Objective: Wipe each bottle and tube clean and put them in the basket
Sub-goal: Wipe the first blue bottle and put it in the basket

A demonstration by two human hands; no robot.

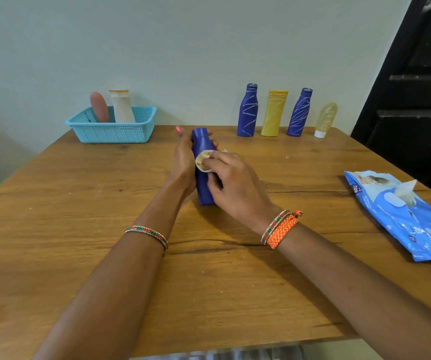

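Observation:
My left hand (pixel 183 162) grips a blue bottle (pixel 203 144) from its left side, holding it tilted over the middle of the table. My right hand (pixel 231 181) presses a crumpled pale wipe (pixel 204 159) against the bottle's front. At the back left stands a light blue basket (pixel 113 131) holding a pink tube (pixel 99 106) and a white bottle (pixel 122 106). Along the back right stand a blue bottle with white scribbles (pixel 247 110), a yellow bottle (pixel 274 113), a second scribbled blue bottle (pixel 300 113) and a pale yellow tube (pixel 325 119) on its white cap.
A blue pack of wet wipes (pixel 401 216) lies at the right edge of the wooden table (pixel 79 216), a wipe poking out of its opening. A pale wall runs behind the table and a dark door (pixel 422 100) stands at the right.

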